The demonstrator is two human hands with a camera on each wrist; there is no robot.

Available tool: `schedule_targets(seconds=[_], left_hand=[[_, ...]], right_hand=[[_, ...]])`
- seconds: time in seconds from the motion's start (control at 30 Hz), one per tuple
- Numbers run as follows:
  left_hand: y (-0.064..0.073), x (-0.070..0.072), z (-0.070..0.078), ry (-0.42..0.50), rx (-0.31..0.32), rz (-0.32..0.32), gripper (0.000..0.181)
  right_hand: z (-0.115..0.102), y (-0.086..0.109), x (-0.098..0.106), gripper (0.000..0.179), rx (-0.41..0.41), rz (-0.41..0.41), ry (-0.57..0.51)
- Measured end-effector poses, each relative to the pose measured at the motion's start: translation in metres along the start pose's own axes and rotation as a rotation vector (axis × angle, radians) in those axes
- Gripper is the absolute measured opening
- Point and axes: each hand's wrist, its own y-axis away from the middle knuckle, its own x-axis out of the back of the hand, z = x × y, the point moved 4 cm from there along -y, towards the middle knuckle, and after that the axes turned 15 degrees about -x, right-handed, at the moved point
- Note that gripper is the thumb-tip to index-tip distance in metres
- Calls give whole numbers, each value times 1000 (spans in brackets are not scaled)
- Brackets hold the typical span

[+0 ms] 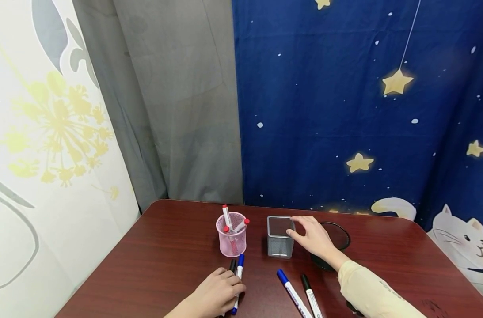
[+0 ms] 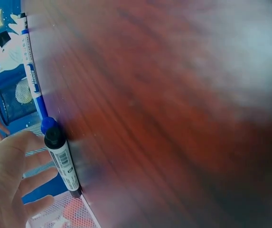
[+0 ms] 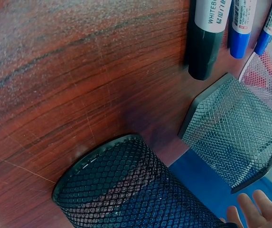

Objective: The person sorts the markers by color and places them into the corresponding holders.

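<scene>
My left hand [image 1: 215,291] lies over a black marker [image 2: 63,164] and a blue marker [image 1: 240,265] on the table, partly hiding both. In the left wrist view its fingers stretch out beside the black marker. My right hand [image 1: 314,238] reaches to the right side of a grey square mesh pen holder [image 1: 280,247], thumb and fingers apart right at its rim. In the right wrist view those fingertips [image 3: 254,209] are loosely bent near the holder's rim. A pink mesh pen cup [image 1: 227,247] holding red-capped markers [image 1: 226,215] stands left of the grey holder.
A round black mesh cup [image 3: 126,194] stands under and behind my right forearm. Another blue-capped marker [image 1: 293,291] and a black-capped marker [image 1: 312,296] lie in front of the grey holder. Curtains [image 1: 336,110] hang beyond the brown table's far edge [image 1: 193,204].
</scene>
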Motion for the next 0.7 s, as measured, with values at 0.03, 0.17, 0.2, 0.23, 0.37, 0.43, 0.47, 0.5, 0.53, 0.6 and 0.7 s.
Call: schedule_targets(seconds=[0.03,0.17,0.2,0.23,0.37,0.43,0.47,0.5,0.53,0.6,0.7], left_hand=[[-2,0,0,-4,-3,-1,19],[-7,-2,0,-12,-19,-1,16],[-7,-2,0,-8,-24,-1,16],[-7,-3,0,-2,-27,-1,18],[-7,-4,0,25,-45,-7,25],[-7,-5,0,37,-56,-18,28],[-8,-5,0,42,-61,-23,29],[-8,-5,0,46,-67,-29,29],[-8,-6,0,51,-71,-35,29],[-8,-6,0,57,-75,-49,28],[-9,-7,1,55,-77,-69,27]], right_hand=[[0,0,0,44,-2,-1,0],[0,0,1,45,-11,-9,-5],[0,0,1,44,-12,-8,-5],[0,0,1,44,-13,-9,-6],[0,0,0,43,-15,-5,-3],[0,0,0,43,-12,0,-1],[-1,0,0,43,-9,3,-2],[-1,0,0,43,-5,6,-3],[-1,0,1,43,-2,9,-3],[-1,0,1,43,2,14,-6],[0,0,1,44,1,12,-2]])
